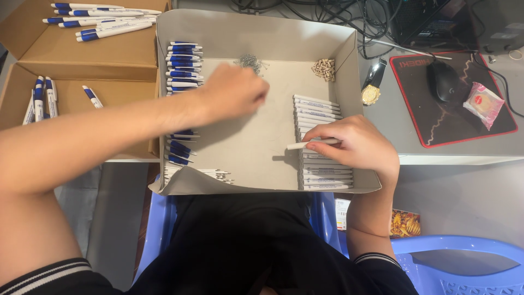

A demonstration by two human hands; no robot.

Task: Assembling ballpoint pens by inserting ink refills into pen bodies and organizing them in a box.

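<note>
A shallow grey cardboard tray (256, 33) lies on my lap. My right hand (355, 146) holds a white pen barrel (305, 145) over a row of white barrels (319, 112) along the tray's right side. My left hand (236, 90) reaches across the tray toward a small pile of metal springs (251, 63) at the back; its fingers are blurred and closed, and whether it holds a spring is hidden. A row of blue pen parts (183, 63) runs along the tray's left side. A heap of small beige parts (325, 69) lies at the back right.
Open brown boxes (82, 54) at the left hold finished white-and-blue pens (103, 22). On the desk to the right are a wristwatch (373, 84), a mouse (447, 82) on a red-edged pad, a pink wrapped snack (483, 104) and cables. A blue plastic chair (458, 262) stands at the lower right.
</note>
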